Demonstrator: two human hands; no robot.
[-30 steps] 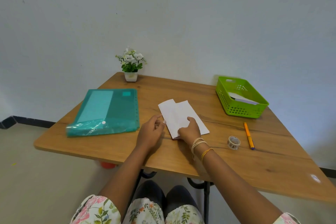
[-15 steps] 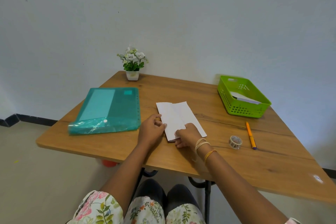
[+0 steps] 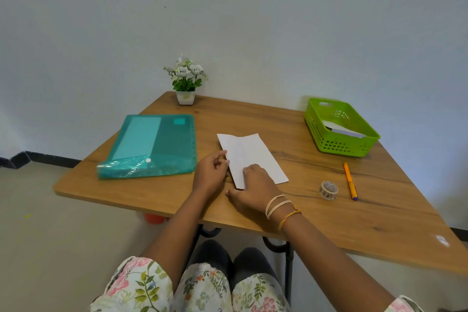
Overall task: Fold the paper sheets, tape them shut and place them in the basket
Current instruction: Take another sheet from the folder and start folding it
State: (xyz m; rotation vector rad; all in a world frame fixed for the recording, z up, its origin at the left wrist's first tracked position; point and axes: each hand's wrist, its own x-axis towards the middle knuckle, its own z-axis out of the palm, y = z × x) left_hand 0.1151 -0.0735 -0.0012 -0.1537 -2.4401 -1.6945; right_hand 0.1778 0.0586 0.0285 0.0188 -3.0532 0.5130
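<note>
Left hand (image 3: 211, 172) pinches the left edge of the folded paper (image 3: 253, 157) at mid-desk (image 3: 379, 223); right hand (image 3: 253, 191) presses flat on its near end, creasing. Folding looks nearly done. Next: reach right for the tape roll (image 3: 328, 190), then the far-right basket (image 3: 314, 119).

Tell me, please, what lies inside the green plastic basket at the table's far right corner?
The green plastic basket holds white folded paper, leaning against its right wall. The near wall hides the basket's floor, so I cannot count the sheets or see tape.
</note>
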